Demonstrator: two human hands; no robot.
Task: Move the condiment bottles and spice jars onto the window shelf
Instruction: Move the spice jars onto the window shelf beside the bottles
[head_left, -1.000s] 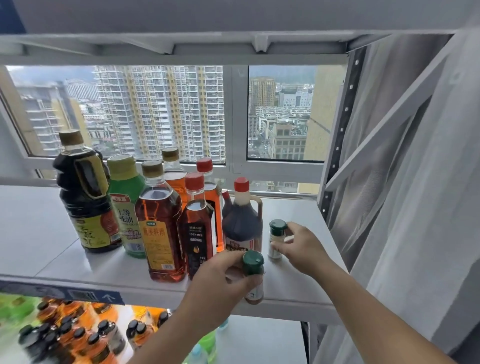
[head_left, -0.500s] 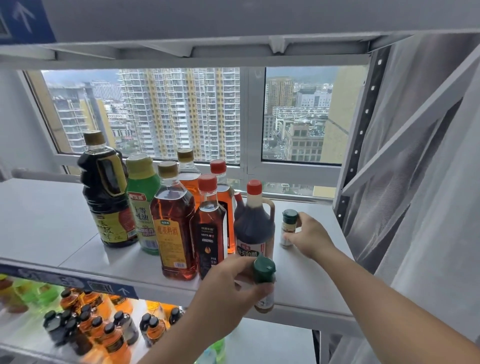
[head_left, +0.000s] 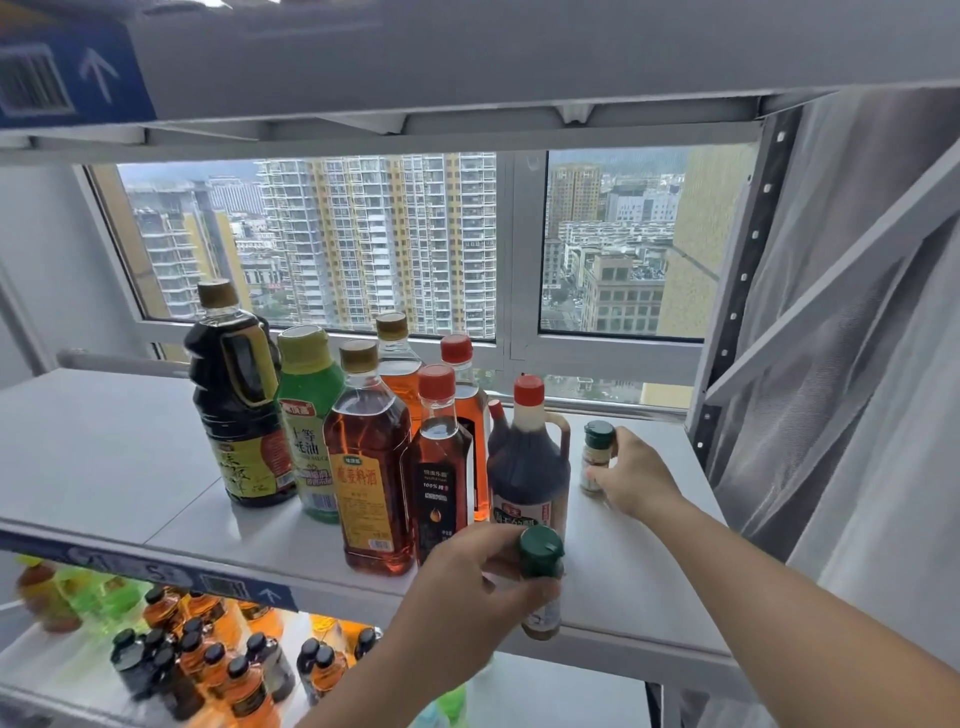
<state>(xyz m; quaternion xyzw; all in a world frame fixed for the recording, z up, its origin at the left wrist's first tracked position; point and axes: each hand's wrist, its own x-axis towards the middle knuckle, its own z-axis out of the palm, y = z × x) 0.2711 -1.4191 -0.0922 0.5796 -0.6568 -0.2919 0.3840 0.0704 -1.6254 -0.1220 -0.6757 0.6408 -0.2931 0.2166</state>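
Note:
Several condiment bottles stand grouped on the white window shelf (head_left: 104, 467): a dark soy bottle (head_left: 236, 405), a green bottle (head_left: 309, 415), an amber bottle (head_left: 369, 467), a red-capped dark jug (head_left: 527, 467). My left hand (head_left: 467, 587) grips a green-capped spice jar (head_left: 541, 582) standing at the shelf's front edge. My right hand (head_left: 634, 475) holds a second green-capped spice jar (head_left: 597, 457) upright on the shelf, right of the jug.
A lower shelf (head_left: 545, 696) carries several small dark-capped bottles (head_left: 208, 670) and green ones. Another shelf board (head_left: 467, 62) runs overhead. A metal upright (head_left: 737, 312) and grey curtain (head_left: 857, 364) close the right side. The window (head_left: 363, 234) lies behind.
My right hand has slid its spice jar further back along the shelf beside the jug. My left hand keeps its jar at the front edge. The camera has tilted slightly.

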